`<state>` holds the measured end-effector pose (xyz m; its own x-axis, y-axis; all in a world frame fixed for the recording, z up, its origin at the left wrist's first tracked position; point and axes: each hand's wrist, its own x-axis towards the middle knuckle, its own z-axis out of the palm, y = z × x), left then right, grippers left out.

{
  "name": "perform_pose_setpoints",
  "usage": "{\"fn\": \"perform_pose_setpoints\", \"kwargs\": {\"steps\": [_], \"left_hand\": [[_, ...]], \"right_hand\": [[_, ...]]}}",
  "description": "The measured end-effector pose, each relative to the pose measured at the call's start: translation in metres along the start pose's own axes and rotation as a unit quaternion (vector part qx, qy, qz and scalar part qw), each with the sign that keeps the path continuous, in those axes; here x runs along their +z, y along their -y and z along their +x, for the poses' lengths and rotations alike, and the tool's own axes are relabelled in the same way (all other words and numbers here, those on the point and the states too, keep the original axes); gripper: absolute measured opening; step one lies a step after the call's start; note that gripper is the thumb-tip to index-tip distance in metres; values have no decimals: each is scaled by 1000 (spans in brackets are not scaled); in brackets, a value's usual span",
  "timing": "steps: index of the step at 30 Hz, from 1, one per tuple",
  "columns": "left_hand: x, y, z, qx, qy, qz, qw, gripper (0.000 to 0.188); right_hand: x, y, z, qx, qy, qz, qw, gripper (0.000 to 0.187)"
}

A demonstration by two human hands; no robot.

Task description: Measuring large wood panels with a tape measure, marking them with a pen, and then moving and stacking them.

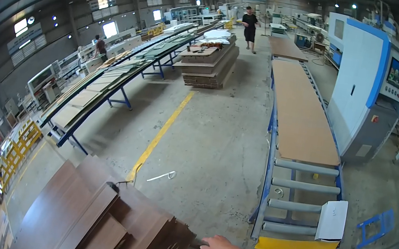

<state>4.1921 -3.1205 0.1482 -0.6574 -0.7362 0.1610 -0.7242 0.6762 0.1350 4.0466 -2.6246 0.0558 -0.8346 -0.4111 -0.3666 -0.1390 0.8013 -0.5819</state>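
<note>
My right hand (218, 245) reaches in from the lower right, with a dark sleeve at the upper arm. Its fingers stretch out toward the left, partly apart, with nothing seen in them. They are close to the near right corner of a stack of brown wood-grain panels (149, 226); whether the fingertips touch it, I cannot tell. Wide boards and narrower pieces lie unevenly in this stack, and a small dark object (113, 187) sits on top. My left hand is out of view.
To the right runs a roller conveyor (299, 185) carrying a long brown board (306, 110), with a white sheet (332, 221) at its near end. A blue-white machine (357, 87) stands beside it. Further off are a panel stack (208, 66), a long table (112, 79) and a person (250, 26).
</note>
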Motion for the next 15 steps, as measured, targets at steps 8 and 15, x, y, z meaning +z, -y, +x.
{"fn": "perform_pose_setpoints", "kwargs": {"steps": [8, 15], "left_hand": [[106, 15, 49, 16, -301, 246, 921, 82], [90, -5, 126, -167, -48, 73, 982, 92]], "right_hand": [[-40, -7, 57, -35, 18, 45, 998, 55], [-26, -102, 94, 39, 121, -24, 992, 58]]}}
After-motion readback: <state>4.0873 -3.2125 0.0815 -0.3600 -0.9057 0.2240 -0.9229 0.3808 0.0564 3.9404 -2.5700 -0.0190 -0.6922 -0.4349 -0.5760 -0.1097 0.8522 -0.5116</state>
